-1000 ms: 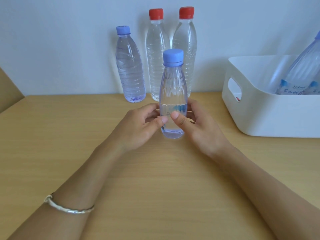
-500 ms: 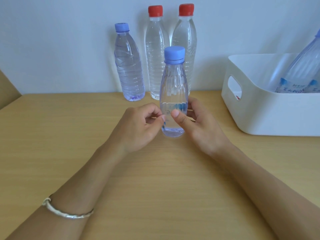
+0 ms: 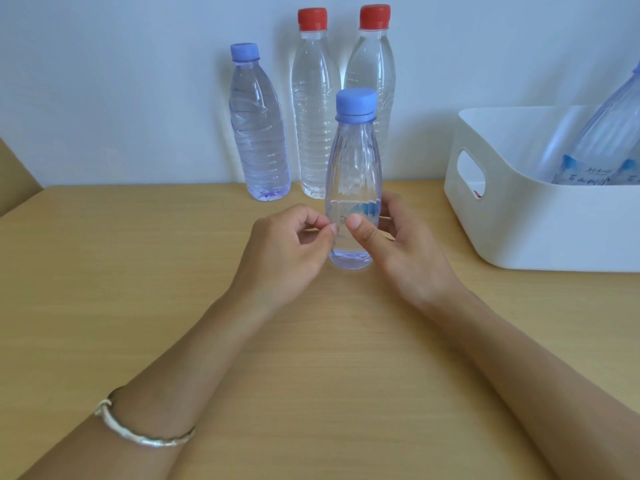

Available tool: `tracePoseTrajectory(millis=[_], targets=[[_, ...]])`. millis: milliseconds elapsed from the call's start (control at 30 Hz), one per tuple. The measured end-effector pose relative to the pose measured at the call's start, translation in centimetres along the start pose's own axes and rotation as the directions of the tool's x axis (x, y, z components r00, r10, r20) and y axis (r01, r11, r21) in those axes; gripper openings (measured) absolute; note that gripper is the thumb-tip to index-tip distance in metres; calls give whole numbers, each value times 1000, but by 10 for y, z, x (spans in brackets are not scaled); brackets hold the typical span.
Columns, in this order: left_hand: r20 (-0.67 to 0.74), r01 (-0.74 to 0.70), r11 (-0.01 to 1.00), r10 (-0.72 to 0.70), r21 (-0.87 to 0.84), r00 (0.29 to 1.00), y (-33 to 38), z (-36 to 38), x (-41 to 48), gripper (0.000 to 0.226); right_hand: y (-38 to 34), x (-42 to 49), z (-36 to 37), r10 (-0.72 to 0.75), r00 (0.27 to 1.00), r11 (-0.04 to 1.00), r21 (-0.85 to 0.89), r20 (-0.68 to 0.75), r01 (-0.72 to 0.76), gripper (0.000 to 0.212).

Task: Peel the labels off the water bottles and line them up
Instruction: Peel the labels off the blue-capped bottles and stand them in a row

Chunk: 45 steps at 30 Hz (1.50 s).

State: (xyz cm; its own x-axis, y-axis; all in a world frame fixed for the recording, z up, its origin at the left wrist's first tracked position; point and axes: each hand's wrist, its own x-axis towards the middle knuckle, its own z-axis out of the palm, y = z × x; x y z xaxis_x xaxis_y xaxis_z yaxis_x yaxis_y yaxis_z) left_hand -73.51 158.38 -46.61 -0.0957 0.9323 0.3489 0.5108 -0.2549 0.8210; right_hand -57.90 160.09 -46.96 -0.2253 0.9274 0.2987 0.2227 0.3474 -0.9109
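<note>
- Head view, looking down on a pale, wood-grain desk (image 3: 138,271) set against a plain wall.
- At the centre of the frame a small bottle (image 3: 353,168) stood upright on the desk. It was clear, ribbed plastic, teardrop-shaped, with a blue screw cap.
- A glossy see-through label (image 3: 362,209) with blue print wrapped its lower half.
- The right grip (image 3: 405,251), a bare hand, curled round the bottle, thumb across the front and fingers behind.
- The left grip (image 3: 287,247), also bare, had curled fingers. Its thumb and forefinger pinched tight at the bottle's left side, seemingly on the label's edge.
- The thin film would likely tear. A slow pull kept low along the bottle, with the right grip steadying it, seemed wisest.
- At the upper centre three stripped bottles (image 3: 313,116) lined the wall, one blue-capped and two taller with red caps.
- At the right edge a smooth white bin (image 3: 540,220) with a handle cut-out held labelled bottles (image 3: 588,161).
</note>
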Motion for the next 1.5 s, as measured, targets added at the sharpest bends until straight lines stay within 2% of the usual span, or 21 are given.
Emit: tracePoseTrajectory(millis=[300,633,733,833,900,1067,1233,1333,1500], targets=[[-32,-46,997,48,58,998,1,2,0,12,-1,0,1,2,1000,1000,-10,-8,-2,25],[63,139,978,-131,-153,989,-5,-5,8,15,-2,0,1,22,1000,1000,-11,-15,-22,38],[105,117,976,-99,-183,990,-6,-7,8,14,-3,0,0,24,1000,1000,-8,-9,-24,35],[168,83,979,-52,-186,984,-9,-10,8,3,-3,-1,-1,19,1000,1000,-7,-13,-20,34],[200,77,981,-40,-180,979,-9,-10,8,10,-3,-1,-1,18,1000,1000,-10,-11,-18,32],[142,69,992,-55,-102,988,-11,-6,8,26,-2,0,0,15,1000,1000,-18,-17,-15,33],[109,32,995,-22,-93,994,-10,-6,10,10,-1,0,0,19,1000,1000,-11,-6,-19,34],[117,60,988,-44,-141,992,-10,-6,11,14,-2,0,-1,17,1000,1000,-15,-6,-17,31],[164,189,940,-147,-283,976,-10,-6,12,14,-3,1,-2,20,1000,1000,-15,6,-20,27]])
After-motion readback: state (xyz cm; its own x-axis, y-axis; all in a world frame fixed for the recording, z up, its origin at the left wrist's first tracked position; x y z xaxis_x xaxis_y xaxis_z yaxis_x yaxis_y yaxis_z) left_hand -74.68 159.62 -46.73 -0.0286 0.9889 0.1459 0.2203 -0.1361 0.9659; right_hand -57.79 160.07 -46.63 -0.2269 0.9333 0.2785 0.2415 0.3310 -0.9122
